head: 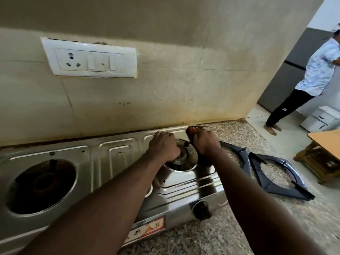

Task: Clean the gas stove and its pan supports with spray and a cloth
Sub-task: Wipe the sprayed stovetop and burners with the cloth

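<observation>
A stainless steel gas stove [117, 162] sits on a speckled granite counter against the wall. My left hand [163, 146] lies knuckles up over the right burner [182, 157], with its fingers curled round the burner's far side. Just right of it, my right hand [206, 142] grips a dark object with an orange patch [191, 132] at the stove's back right corner; whether this is a cloth is unclear. Two dark pan supports [237, 155] [281, 179] lie on the counter to the right of the stove. No spray bottle is in view.
The left burner opening [42, 184] is dark and bare. A black knob [201, 210] sticks out of the stove's front. A white switch plate [90, 59] hangs on the stained wall. A person [316, 70] stands beyond the counter's end, near a wooden table [323, 153].
</observation>
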